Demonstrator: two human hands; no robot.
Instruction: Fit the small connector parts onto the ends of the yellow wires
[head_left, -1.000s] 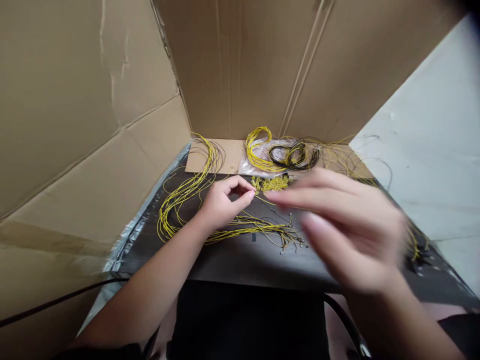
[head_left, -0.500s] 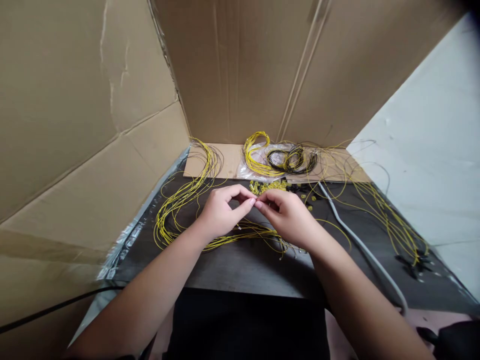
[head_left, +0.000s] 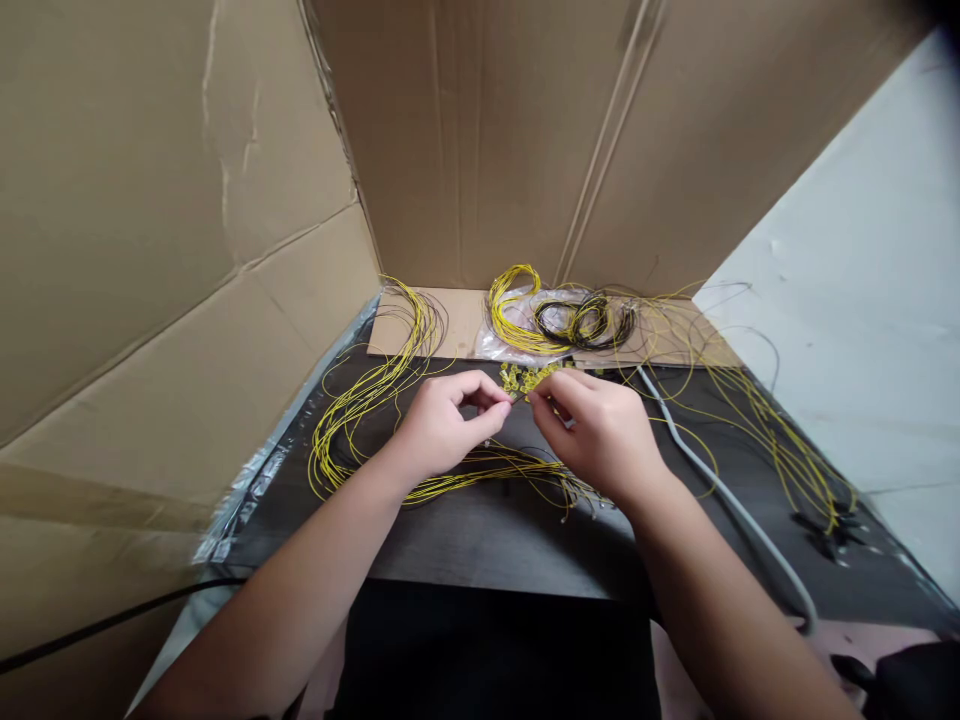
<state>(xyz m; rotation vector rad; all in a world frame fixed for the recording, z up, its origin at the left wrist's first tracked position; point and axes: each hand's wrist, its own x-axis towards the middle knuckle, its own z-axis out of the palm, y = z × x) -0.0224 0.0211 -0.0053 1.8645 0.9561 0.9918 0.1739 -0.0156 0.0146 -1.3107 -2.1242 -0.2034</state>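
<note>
My left hand [head_left: 442, 425] and my right hand [head_left: 600, 430] meet fingertip to fingertip over the dark table [head_left: 480, 530]. Each is pinched on a thin wire end or tiny part between thumb and forefinger; I cannot make out exactly what. A small heap of yellow connectors [head_left: 529, 377] lies just behind the fingertips. Under both hands runs a bundle of yellow wires with metal tips [head_left: 495, 468]. More yellow wire loops [head_left: 360, 410] lie to the left of my left hand.
Cardboard walls [head_left: 187, 200] enclose the left and back. Coils of yellow and black wire [head_left: 570, 318] rest on a clear bag at the back. A grey cable [head_left: 735, 505] crosses the right side, with loose yellow wires [head_left: 780, 440] beyond it.
My right hand came down from close to the camera to the table and met my left hand. Both pinches have since shifted slightly toward the connector heap.
</note>
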